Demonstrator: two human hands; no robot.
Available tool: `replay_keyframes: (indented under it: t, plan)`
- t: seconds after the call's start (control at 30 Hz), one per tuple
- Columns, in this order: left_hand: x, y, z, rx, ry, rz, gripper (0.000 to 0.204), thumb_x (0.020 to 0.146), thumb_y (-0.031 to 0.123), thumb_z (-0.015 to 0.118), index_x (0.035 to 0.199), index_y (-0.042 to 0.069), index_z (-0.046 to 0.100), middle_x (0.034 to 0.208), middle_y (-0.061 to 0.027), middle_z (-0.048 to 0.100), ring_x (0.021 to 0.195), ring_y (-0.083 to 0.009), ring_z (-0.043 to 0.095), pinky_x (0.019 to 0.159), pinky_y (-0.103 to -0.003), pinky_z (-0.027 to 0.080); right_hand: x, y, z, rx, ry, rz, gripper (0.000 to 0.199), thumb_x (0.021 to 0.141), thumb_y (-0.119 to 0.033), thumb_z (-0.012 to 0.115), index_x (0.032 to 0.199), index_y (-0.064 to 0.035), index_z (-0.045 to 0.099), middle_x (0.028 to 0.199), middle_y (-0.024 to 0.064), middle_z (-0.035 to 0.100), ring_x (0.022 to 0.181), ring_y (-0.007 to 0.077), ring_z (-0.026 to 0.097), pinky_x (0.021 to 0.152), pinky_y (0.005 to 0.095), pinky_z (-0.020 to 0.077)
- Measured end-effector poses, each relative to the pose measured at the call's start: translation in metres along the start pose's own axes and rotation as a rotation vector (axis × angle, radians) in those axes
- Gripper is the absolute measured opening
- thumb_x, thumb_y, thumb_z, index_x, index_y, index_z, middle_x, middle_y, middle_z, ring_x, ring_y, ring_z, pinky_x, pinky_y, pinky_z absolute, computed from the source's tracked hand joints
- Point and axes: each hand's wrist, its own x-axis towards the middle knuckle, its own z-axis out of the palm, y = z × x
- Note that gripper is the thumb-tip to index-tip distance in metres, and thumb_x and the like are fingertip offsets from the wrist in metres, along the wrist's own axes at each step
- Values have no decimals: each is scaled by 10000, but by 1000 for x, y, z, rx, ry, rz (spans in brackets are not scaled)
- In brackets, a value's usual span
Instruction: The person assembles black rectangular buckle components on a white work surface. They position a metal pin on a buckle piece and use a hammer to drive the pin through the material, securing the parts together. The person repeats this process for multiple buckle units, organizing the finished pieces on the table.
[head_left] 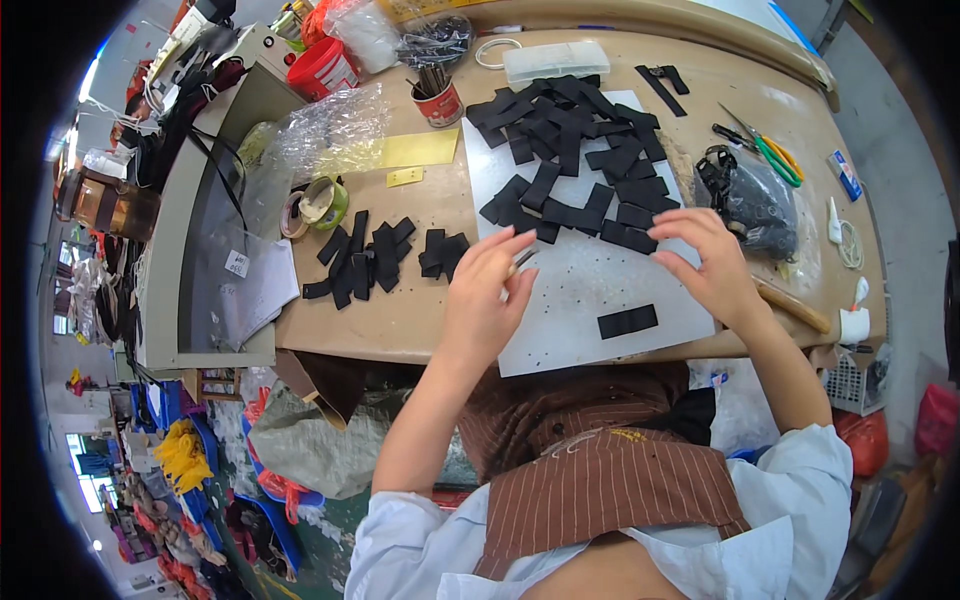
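My left hand (485, 290) is raised over the left edge of a white board (560, 340). Its fingers are curled, and a small thin thing (525, 258), too small to name, shows between thumb and forefinger. My right hand (708, 262) reaches over the board's right side. Its thumb and fingers are apart, with the tips at the end of a black fabric strip (628, 237). That strip lies at the near edge of a loose heap of black strips (570, 130). One separate black strip (628, 321) lies flat nearer me, among tiny dark specks.
Smaller groups of black strips (365, 262) lie left of the board, near tape rolls (322, 203). A red tin (437, 103) holds thin sticks. Scissors (775, 155), a plastic bag of black parts (755, 205) and a wooden handle (793, 306) lie at the right.
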Motion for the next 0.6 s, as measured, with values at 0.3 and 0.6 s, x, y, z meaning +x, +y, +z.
replay_keyframes:
  t: [0.3,0.6]
  plan:
    - [48,-13,49,79,-210,202,133,774,10,662,807,63,544,1003,-60,684,1049,-251,627,1063,-512,337,11,21,5,-231,-253,-84,432,794,-187,723,1214,-155,628,1431,140,457,1354,378,352,1095,493,270]
    - [-23,37,22,-35,-227,36,244,685,-35,697,736,32,468,1114,-92,677,1021,-290,629,945,-447,447,-9,25,-19,-66,-418,-139,329,783,-178,722,1109,-160,690,1386,58,529,1373,326,358,1085,489,267]
